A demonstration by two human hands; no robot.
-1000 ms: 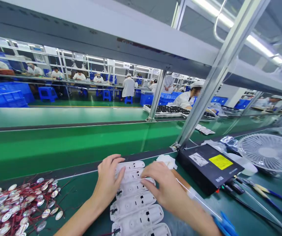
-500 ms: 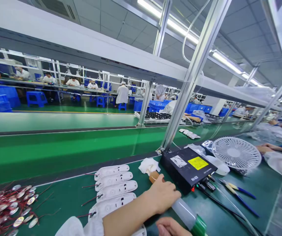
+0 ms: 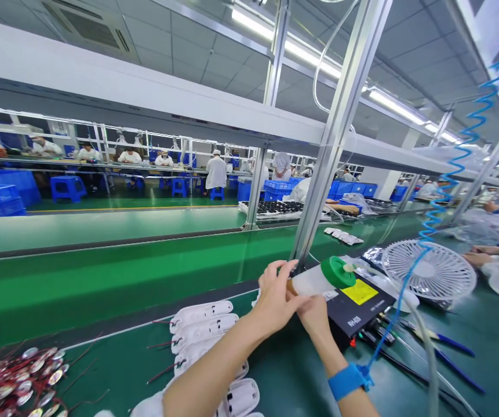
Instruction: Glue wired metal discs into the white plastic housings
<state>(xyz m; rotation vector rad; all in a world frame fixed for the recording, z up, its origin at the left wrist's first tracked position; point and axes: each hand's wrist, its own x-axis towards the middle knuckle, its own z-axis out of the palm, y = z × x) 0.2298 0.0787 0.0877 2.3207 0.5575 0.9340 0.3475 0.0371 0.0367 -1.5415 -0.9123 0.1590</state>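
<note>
Both hands are on a large translucent dispensing syringe (image 3: 312, 282) with a green cap and a hose at its far end. It is held above the bench, tilted with the cap up and to the right. My left hand (image 3: 276, 294) closes around the brownish tip end, which is mostly hidden by the fingers. Under the barrel, my right hand (image 3: 313, 315) grips from below, its fingers partly hidden; a blue wrist strap (image 3: 348, 381) is on that wrist. White plastic housings (image 3: 203, 313) with red wires lie in a row beside my left forearm.
Behind the syringe stands a black control box (image 3: 360, 310) with a yellow label. Pliers (image 3: 453, 347), cables and a white fan grille (image 3: 427, 269) are on the right. Wired metal discs (image 3: 23, 376) are piled at left. A metal post (image 3: 323, 185) rises behind the box.
The syringe has been raised from low by the bench and swung so its green cap points up and right. My right hand has come up onto the barrel, and its blue strap now shows.
</note>
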